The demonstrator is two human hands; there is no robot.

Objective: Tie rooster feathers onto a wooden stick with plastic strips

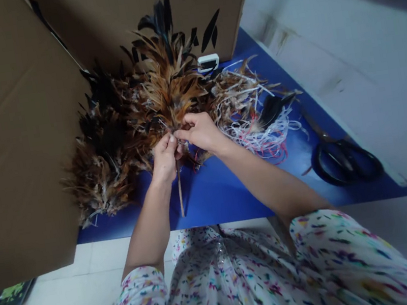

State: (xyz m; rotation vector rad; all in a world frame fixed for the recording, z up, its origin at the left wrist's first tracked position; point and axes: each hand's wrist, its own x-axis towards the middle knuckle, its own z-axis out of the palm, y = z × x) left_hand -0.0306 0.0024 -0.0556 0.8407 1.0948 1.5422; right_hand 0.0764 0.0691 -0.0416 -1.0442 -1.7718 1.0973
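A feather duster (172, 90) with brown feathers and black tips stands out in front of me, its thin stick (180, 192) pointing toward the table's front edge. My left hand (165, 156) is closed round the stick just below the feathers. Fingers pinched, my right hand (200, 131) works at the base of the feathers, touching the left fingertips. What lies between the right fingers is too small to make out. Behind and to the left spreads a heap of loose brown and black feathers (102, 173).
Scissors with black handles (344, 161) lie at the right of the blue table (225, 190). White and pink strings (266, 135) lie tangled with feathers. Large cardboard boxes (97, 20) stand at the back and left, with a small white-rimmed object (208, 62) by one. A wall borders the right.
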